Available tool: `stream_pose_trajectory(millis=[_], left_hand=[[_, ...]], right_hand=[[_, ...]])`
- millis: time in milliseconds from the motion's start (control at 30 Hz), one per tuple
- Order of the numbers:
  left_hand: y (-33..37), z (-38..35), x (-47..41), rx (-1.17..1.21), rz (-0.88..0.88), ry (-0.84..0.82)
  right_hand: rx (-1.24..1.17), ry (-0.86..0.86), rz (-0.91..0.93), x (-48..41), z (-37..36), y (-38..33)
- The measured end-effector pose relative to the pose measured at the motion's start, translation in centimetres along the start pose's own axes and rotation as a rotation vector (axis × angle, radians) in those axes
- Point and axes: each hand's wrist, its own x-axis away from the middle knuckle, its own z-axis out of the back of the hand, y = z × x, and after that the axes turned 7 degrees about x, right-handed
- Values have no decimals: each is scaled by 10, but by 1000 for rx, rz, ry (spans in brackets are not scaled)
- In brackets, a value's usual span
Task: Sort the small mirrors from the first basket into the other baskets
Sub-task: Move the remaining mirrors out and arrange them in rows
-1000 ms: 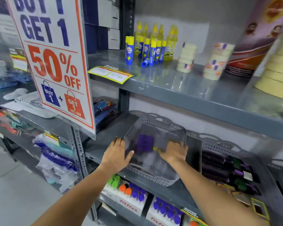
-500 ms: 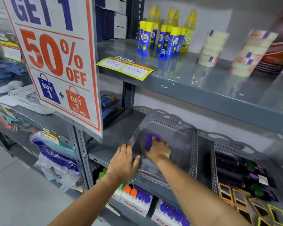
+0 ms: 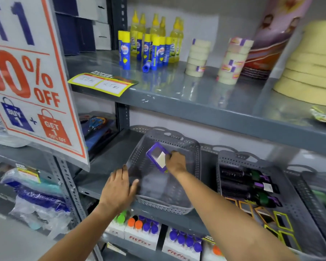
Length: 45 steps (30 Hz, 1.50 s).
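Observation:
A grey perforated basket (image 3: pixel 177 209) sits on the middle shelf, tilted toward me. My right hand (image 3: pixel 176 162) is inside it, shut on a small purple-framed mirror (image 3: pixel 156 157) held up off the basket floor. My left hand (image 3: pixel 119 189) grips the basket's near left corner. To the right stands a second grey basket (image 3: pixel 297 210) holding dark rolled items with green and purple ends and several small mirrors with yellow and orange frames (image 3: pixel 282 221). A third basket (image 3: pixel 316 187) shows at the far right edge.
The upper shelf (image 3: pixel 196 108) overhangs the baskets, carrying glue sticks (image 3: pixel 151 51), tape rolls (image 3: pixel 198 57) and a yellow price tag (image 3: pixel 102 84). A large 50% OFF sign (image 3: pixel 30 87) hangs at the left. Boxes of coloured bottles (image 3: pixel 145 228) sit on the shelf below.
My right hand has lifted the purple mirror from the basket floor and turned its face up. The left hand keeps hold of the basket corner. The camera has moved closer.

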Motion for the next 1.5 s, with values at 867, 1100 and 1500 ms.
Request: stream_pose_trajectory(millis=[867, 1100, 1500], left_hand=[[480, -131, 98, 262, -668, -241], [516, -165, 112, 216, -632, -325], [518, -184, 120, 180, -615, -293]], right_hand=[[-30, 492, -617, 142, 342, 458], [231, 302, -732, 165, 360, 494], [414, 120, -817, 158, 340, 513]])
